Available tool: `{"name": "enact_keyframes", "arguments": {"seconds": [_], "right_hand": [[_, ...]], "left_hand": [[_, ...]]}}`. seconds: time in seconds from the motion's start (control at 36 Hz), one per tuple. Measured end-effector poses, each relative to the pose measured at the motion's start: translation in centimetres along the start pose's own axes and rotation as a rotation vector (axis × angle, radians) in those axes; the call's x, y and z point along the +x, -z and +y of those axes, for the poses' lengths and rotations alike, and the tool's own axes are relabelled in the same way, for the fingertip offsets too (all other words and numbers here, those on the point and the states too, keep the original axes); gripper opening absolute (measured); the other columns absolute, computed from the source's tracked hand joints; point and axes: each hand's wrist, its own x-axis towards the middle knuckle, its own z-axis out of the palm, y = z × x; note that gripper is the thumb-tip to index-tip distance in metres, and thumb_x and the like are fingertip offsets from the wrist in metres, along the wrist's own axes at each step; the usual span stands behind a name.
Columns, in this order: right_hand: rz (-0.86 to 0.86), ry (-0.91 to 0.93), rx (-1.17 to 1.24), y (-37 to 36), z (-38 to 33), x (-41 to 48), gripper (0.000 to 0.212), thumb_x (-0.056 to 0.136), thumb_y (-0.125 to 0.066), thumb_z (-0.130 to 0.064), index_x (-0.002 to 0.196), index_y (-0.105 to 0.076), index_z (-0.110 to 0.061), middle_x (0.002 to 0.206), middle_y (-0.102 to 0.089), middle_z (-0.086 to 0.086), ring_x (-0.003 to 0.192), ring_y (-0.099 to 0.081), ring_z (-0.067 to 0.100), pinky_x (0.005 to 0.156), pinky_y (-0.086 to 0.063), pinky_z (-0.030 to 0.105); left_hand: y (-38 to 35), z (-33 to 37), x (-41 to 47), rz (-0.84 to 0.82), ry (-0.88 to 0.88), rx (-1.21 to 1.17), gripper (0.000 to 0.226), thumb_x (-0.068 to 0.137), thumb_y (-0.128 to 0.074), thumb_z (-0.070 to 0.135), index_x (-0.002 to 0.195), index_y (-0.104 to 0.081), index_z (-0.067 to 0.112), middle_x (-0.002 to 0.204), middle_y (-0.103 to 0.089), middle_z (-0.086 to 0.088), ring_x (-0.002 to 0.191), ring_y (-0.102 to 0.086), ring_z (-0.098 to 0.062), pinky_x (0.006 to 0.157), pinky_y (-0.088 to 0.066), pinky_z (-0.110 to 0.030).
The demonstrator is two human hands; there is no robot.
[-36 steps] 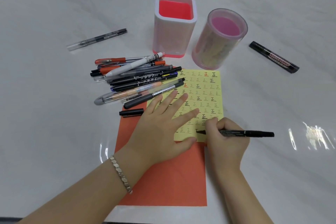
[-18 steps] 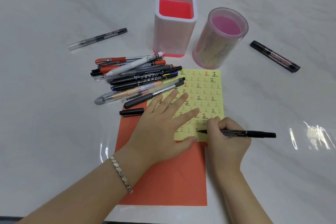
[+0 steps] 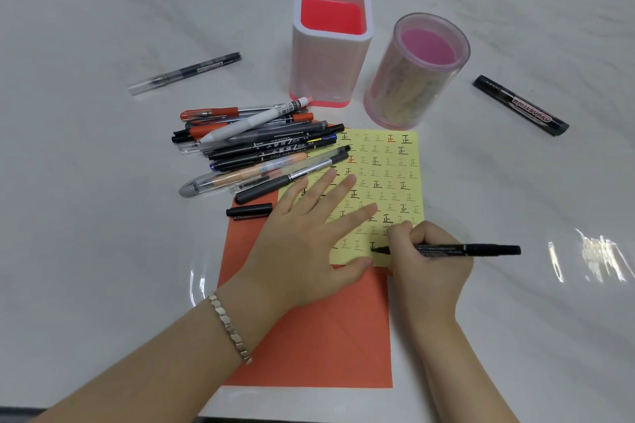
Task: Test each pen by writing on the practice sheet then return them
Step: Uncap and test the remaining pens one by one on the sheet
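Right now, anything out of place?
The square holder and round holder stand empty; the pen pile overlaps the practice sheet at its left edge. A clear pen, whiteboard marker and loose black cap lie apart.

Right hand (image 3: 424, 261) grips black pen (image 3: 467, 249) on yellow sheet (image 3: 395, 168); left hand (image 3: 309, 244) flat.

The practice sheet (image 3: 395, 165) lies under the left hand's (image 3: 302, 251) fingers (image 3: 346, 185); pen pile (image 3: 261, 151) just beyond them, cap (image 3: 249, 210) to their left.
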Motion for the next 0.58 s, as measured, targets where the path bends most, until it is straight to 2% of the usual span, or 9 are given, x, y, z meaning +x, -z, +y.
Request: {"name": "enact_keyframes", "arguments": {"seconds": [0.19, 0.36, 0.5, 0.58], "right_hand": [[-0.041, 0.006, -0.029, 0.0, 0.0, 0.0, 0.032, 0.066, -0.054, -0.012, 0.045, -0.031, -0.009, 0.042, -0.026, -0.004, 0.043, -0.025, 0.006, 0.045, -0.024, 0.012], [0.034, -0.032, -0.009, 0.2, -0.3, 0.1, 0.034, 0.065, -0.051, -0.009, 0.042, -0.027, -0.017, 0.036, -0.024, -0.009, 0.04, -0.023, 0.006, 0.042, -0.021, 0.011], [0.092, -0.063, 0.017, 0.3, -0.6, 0.2, 0.047, 0.076, -0.051, 0.012, 0.045, -0.028, -0.014, 0.035, -0.022, -0.009, 0.038, -0.024, 0.005, 0.04, -0.021, 0.009], [0.128, -0.107, 0.081, 0.3, -1.3, 0.3, 0.044, 0.079, -0.049, 0.012, 0.047, -0.031, -0.013, 0.034, -0.026, -0.008, 0.035, -0.027, 0.004, 0.038, -0.023, 0.008]], "left_hand": [[-0.1, -0.1, -0.1, -0.003, -0.004, 0.002, 0.057, 0.079, -0.045, 0.059, 0.132, -0.05, 0.037, 0.148, -0.036, 0.0, 0.14, -0.026, -0.02, 0.113, -0.017, -0.044], [-0.1, -0.1, -0.1, -0.006, -0.011, 0.005, 0.058, 0.079, -0.043, 0.061, 0.132, -0.05, 0.037, 0.147, -0.037, -0.001, 0.14, -0.026, -0.021, 0.112, -0.018, -0.044], [-0.2, -0.1, 0.0, -0.023, -0.013, 0.005, 0.058, 0.079, -0.044, 0.061, 0.131, -0.05, 0.037, 0.147, -0.038, -0.001, 0.139, -0.027, -0.021, 0.111, -0.017, -0.044], [-0.1, -0.1, 0.0, -0.047, -0.017, 0.002, 0.058, 0.08, -0.043, 0.061, 0.132, -0.049, 0.036, 0.147, -0.037, -0.002, 0.139, -0.027, -0.021, 0.111, -0.016, -0.044]]}}
